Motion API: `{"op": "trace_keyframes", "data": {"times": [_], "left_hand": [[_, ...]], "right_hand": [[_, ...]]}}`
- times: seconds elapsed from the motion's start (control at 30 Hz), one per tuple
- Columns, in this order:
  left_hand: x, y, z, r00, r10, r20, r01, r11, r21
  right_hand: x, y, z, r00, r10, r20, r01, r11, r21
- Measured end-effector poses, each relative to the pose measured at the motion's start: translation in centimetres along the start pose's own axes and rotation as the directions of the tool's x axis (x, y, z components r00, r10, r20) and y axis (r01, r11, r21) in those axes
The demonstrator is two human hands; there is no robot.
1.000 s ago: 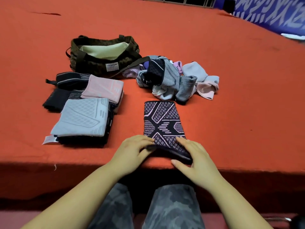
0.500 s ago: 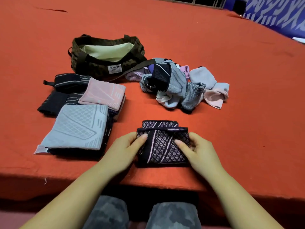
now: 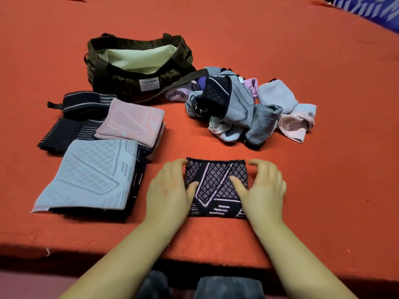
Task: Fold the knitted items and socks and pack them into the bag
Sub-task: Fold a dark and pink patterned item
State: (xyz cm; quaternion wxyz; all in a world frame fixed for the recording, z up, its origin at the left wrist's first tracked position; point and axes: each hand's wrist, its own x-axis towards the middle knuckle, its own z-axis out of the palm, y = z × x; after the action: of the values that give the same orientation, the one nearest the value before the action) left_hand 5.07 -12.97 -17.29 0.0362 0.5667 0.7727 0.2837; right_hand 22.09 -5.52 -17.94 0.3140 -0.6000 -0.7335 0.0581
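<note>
Dark patterned knit (image 3: 216,186): folded into a compact rectangle near the table's front edge, flat on the red cloth (image 3: 280,50), between both hands.
Left hand (image 3: 170,190): fingers fairly straight along the knit's left side, thumb lying on its top face — pressing, not gripping.
Right hand (image 3: 262,190): mirrored on the right side, fingers loosely arched past the far corner, thumb on the fabric; nothing pinched.
Folded stack (image 3: 90,175): grey piece on top, pink and black ones behind, to the left.
Unfolded heap (image 3: 241,111): far right of the knit, just beside the bag (image 3: 138,65), whose mouth stands open at the far left.
Risk — spring-back: stretchy layers may unfold if the pressure lifts unevenly.
Risk — carry: lifting from the sides alone could let the middle sag and the fold slide apart.
Risk — strap: the bag's strap lies over the heap and could snag socks pulled from it.
</note>
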Motion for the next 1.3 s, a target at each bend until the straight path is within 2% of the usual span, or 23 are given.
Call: {"op": "trace_keyframes", "data": {"times": [0.07,0.13,0.23,0.33,0.4,0.5,0.6,0.67,0.73,0.83,0.9,1.0,1.07,1.13,1.17,1.23,1.27,1.3], "left_hand": [[0.1,-0.2,0.5,0.975,0.217,-0.055,-0.21,0.972,0.107],[0.3,-0.6,0.8,0.95,0.313,0.025,-0.312,0.932,0.183],[0.5,-0.9,0.5,0.958,0.18,0.222,-0.233,0.942,0.243],[0.4,-0.7,0.1,0.926,0.094,0.366,-0.192,0.952,0.24],[0.4,-0.6,0.2,0.927,0.074,0.368,-0.169,0.957,0.235],[0.5,0.3,-0.5,0.965,-0.011,0.264,-0.051,0.973,0.227],[0.6,1.4,-1.2,0.969,-0.13,0.21,0.102,0.985,0.141],[1.1,2.0,-1.5,0.972,-0.1,0.212,0.06,0.981,0.186],[2.3,2.8,-1.7,0.962,0.02,0.274,-0.09,0.965,0.246],[4.4,4.5,-1.7,0.855,0.153,0.496,-0.3,0.926,0.23],[5.7,5.3,-1.9,0.793,0.164,0.587,-0.307,0.94,0.151],[7.1,5.1,-3.2,0.773,0.128,0.621,-0.135,0.99,-0.035],[7.8,4.5,-4.8,0.761,0.168,0.627,0.005,0.964,-0.265],[7.9,4.1,-6.4,0.738,0.257,0.624,0.099,0.874,-0.476],[7.7,3.8,-7.1,0.758,0.269,0.594,0.134,0.827,-0.545],[7.4,3.2,-8.3,0.857,0.214,0.468,0.139,0.779,-0.612],[7.3,2.8,-8.8,0.902,0.17,0.397,0.141,0.753,-0.643],[7.3,2.3,-9.4,0.934,0.113,0.338,0.155,0.725,-0.671]], "right_hand": [[0.0,-0.3,0.2,0.981,-0.178,-0.081,0.175,0.983,-0.047],[0.2,-0.4,0.5,0.954,-0.295,-0.058,0.292,0.954,-0.062],[0.5,-0.5,0.6,0.942,-0.325,0.085,0.333,0.936,-0.112],[0.4,-0.8,0.2,0.931,-0.288,0.225,0.325,0.934,-0.147],[0.1,-1.1,-0.1,0.913,-0.278,0.299,0.33,0.933,-0.142],[-0.7,-1.1,-0.9,0.88,-0.163,0.446,0.238,0.964,-0.116],[-2.8,-0.8,-1.7,0.93,0.068,0.362,0.011,0.978,-0.211],[-3.9,-1.0,-1.9,0.935,0.163,0.315,-0.094,0.97,-0.223],[-4.0,-1.5,-1.9,0.935,0.194,0.296,-0.161,0.978,-0.132],[-3.3,-2.6,-2.2,0.935,0.212,0.283,-0.215,0.976,-0.02],[-3.1,-3.4,-2.8,0.938,0.187,0.291,-0.224,0.969,0.099],[-2.7,-4.1,-4.3,0.95,0.131,0.283,-0.218,0.928,0.303],[-2.0,-4.4,-5.6,0.96,0.115,0.255,-0.223,0.865,0.45],[-0.9,-5.0,-6.6,0.951,0.164,0.263,-0.3,0.697,0.652],[-0.4,-5.5,-6.7,0.935,0.201,0.291,-0.353,0.565,0.746],[0.4,-6.7,-6.3,0.883,0.24,0.403,-0.463,0.304,0.833],[0.6,-7.5,-5.9,0.844,0.221,0.489,-0.531,0.212,0.82],[0.6,-8.5,-5.5,0.799,0.185,0.573,-0.6,0.176,0.78]]}}
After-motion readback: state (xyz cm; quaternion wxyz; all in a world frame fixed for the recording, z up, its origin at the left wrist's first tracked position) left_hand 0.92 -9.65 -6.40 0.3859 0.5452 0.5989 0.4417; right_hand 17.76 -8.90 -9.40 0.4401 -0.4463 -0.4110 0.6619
